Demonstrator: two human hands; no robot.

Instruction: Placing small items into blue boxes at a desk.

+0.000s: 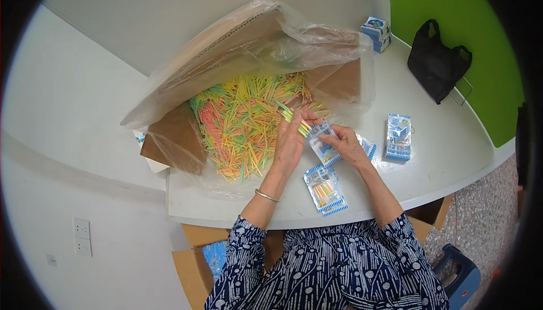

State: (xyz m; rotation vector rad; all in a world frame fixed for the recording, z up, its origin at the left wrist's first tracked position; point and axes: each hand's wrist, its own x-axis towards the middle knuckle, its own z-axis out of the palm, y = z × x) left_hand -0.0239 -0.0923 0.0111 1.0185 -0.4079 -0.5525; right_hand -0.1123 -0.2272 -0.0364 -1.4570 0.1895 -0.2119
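Note:
Between the fingers of my left hand [290, 140] is a small bunch of thin green and yellow candy sticks [294, 119]. Their lower ends meet the top of a small blue-and-white packet [324, 147], which my right hand [346, 145] pinches at its right side. How far the sticks reach into the packet is hard to tell. Below my hands lie packets [325, 190], the top one showing sticks through its clear window. Beyond my left hand, a carton lined with clear plastic [334, 84] holds a large heap of loose multicoloured sticks [243, 123].
A stack of packets [399, 136] lies on the white table [390, 188] at right. Small blue-and-white boxes [376, 33] and a black bag [437, 61] stand at the back right. Below the table edge are an open carton [189, 265] and a blue stool [461, 279].

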